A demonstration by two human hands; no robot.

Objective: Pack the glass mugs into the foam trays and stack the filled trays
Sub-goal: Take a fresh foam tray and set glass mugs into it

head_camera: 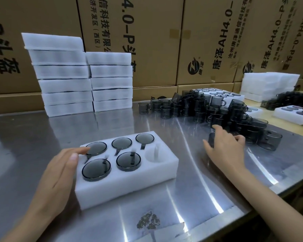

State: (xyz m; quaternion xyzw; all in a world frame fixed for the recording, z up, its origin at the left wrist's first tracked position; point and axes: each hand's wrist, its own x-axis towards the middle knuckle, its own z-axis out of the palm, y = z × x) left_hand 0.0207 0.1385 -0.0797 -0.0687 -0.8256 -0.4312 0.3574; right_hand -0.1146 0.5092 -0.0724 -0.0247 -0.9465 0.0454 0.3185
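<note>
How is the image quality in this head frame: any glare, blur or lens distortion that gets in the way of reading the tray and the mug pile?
Head view: wide-angle bending bows the cardboard boxes and the steel table edge; bright glare streaks cross the table; the foam tray reads clearly, five mugs in, one pocket empty; the mug pile merges into a dark mass; the right hand is slightly motion-blurred.

Foam tray (129,186) front-left on table (191,198), loose mugs (217,110) right, tray stacks (87,84) behind

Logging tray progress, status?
Left hand flat on foam tray. Right hand grasping a mug at the pile. Five pockets filled, one empty. Nothing blocking.
</note>
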